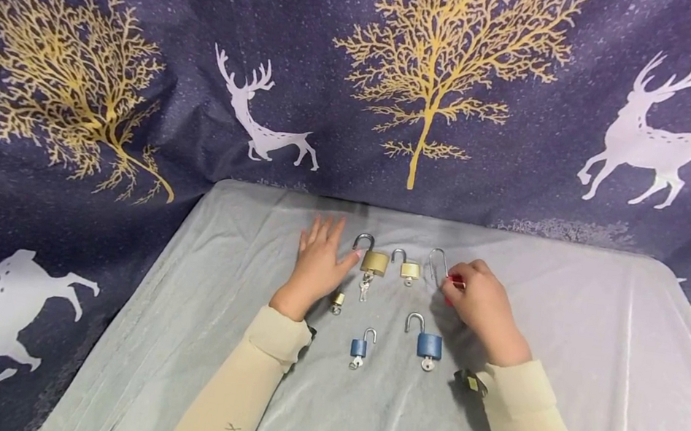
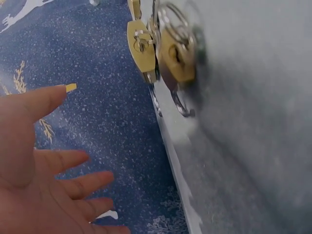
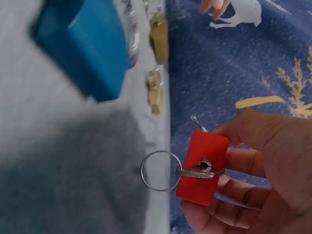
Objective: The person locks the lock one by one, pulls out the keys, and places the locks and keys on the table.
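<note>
padlock [image 3: 201,150] in red is pinched by its body in the right hand [image 1: 482,301] beside the small brass lock [image 1: 410,271], probably to leave key [image 3: 197,173] and shackle [image 1: 438,250] clear, while the left hand [image 1: 315,263] is splayed, gripping nothing

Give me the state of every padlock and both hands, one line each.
Red padlock: open, key at its keyhole
Large brass padlock: open
Medium brass padlock: open
Tiny brass padlock: too unclear to tell
Large blue padlock: open
Small blue padlock: open
Left hand: fingers spread, holding nothing
Right hand: holding the red padlock
</note>
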`<move>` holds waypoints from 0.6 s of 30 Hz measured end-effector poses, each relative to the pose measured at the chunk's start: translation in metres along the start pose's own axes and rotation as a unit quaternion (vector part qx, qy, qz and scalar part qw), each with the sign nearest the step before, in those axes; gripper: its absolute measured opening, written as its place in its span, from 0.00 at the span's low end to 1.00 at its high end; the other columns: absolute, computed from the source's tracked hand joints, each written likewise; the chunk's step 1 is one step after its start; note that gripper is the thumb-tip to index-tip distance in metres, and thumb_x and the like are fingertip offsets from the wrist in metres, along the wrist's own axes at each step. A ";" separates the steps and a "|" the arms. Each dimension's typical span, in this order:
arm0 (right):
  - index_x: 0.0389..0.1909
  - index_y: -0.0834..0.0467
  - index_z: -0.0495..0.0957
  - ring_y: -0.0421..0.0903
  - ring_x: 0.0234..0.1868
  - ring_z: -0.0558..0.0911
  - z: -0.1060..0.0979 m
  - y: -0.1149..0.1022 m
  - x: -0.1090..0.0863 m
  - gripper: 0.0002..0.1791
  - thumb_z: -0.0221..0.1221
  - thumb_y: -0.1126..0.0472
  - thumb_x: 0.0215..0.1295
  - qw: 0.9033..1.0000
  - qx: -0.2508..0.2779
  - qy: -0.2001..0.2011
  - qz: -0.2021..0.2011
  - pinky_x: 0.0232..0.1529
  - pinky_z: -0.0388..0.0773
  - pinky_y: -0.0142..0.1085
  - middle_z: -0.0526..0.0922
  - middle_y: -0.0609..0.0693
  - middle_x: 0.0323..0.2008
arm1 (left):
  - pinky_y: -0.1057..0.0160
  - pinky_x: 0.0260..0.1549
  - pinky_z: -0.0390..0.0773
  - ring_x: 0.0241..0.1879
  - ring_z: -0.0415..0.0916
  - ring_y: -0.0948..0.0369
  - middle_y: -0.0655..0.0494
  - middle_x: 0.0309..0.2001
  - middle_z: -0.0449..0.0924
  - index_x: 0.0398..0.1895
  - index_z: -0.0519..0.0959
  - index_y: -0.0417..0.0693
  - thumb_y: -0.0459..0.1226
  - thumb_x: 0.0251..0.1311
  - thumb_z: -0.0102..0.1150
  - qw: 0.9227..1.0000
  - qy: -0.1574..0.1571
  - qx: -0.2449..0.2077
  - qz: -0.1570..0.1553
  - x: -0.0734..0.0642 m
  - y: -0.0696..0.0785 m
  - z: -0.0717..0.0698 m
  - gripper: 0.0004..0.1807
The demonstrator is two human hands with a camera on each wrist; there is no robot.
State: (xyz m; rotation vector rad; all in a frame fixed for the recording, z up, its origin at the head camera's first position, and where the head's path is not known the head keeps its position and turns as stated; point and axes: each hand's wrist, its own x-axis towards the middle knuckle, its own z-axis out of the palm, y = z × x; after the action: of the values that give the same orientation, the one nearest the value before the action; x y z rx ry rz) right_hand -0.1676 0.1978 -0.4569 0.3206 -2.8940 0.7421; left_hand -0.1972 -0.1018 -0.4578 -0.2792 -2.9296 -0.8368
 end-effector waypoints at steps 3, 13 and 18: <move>0.40 0.62 0.83 0.59 0.38 0.82 -0.003 -0.006 -0.001 0.10 0.61 0.59 0.65 1.000 0.013 0.005 -0.007 0.47 0.79 0.56 0.80 0.62 0.43 | 0.38 0.77 0.46 0.79 0.49 0.40 0.37 0.75 0.61 0.78 0.58 0.43 0.52 0.70 0.57 1.000 0.002 -0.027 0.013 -0.001 0.003 -0.001 0.40; 0.44 0.60 0.85 0.49 0.39 0.80 -0.009 -0.025 -0.002 0.09 0.63 0.60 0.68 0.992 0.123 -0.020 -0.034 0.44 0.78 0.45 0.82 0.56 0.44 | 0.57 0.53 0.82 0.49 0.82 0.55 0.47 0.51 0.84 0.66 0.75 0.41 0.43 0.73 0.56 0.988 0.009 -0.119 0.095 -0.005 0.023 0.003 0.23; 0.46 0.58 0.84 0.46 0.41 0.80 -0.007 -0.030 -0.003 0.09 0.63 0.62 0.68 0.984 0.167 -0.042 -0.055 0.41 0.83 0.37 0.82 0.54 0.46 | 0.62 0.46 0.82 0.43 0.82 0.58 0.49 0.47 0.85 0.65 0.76 0.43 0.42 0.73 0.57 0.977 -0.014 -0.201 0.069 -0.011 0.036 0.001 0.22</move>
State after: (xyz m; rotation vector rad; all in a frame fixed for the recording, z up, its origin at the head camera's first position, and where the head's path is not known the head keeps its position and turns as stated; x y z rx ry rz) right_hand -0.1568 0.1758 -0.4377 0.5537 -2.7901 1.2215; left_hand -0.1794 -0.0727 -0.4420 -0.5178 -2.6996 -1.4061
